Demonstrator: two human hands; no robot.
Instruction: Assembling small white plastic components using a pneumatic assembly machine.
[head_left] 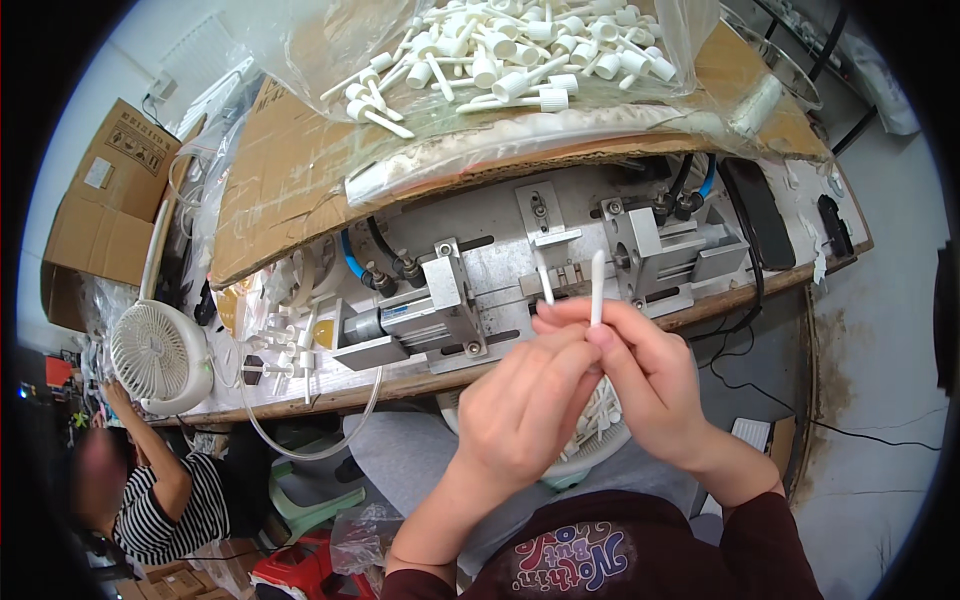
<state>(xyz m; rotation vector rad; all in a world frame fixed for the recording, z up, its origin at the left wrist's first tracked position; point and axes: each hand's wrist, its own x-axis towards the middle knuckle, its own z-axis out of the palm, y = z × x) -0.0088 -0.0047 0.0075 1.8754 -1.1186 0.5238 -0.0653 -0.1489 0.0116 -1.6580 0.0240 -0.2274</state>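
My left hand (530, 408) and my right hand (655, 385) meet just in front of a metal clamping fixture. A slim white plastic tube (598, 285) stands up between the thumb and index finger of my right hand. The left fingers are pinched together against the right thumb, and what they hold, if anything, is hidden. A second white tube (545, 278) shows just beyond the fingertips, near the fixture's middle block (553, 240); whether a finger touches it I cannot tell. Below my hands, a white basket (612, 447) of white plastic pieces is partly covered.
White ribbed caps with stems (500, 55) are heaped on plastic over cardboard (285, 190). Air cylinders (400, 315) flank the fixture. A black phone (757, 213) lies right. Left are white parts (290, 350), a fan (160, 355) and a person in a striped shirt (175, 505).
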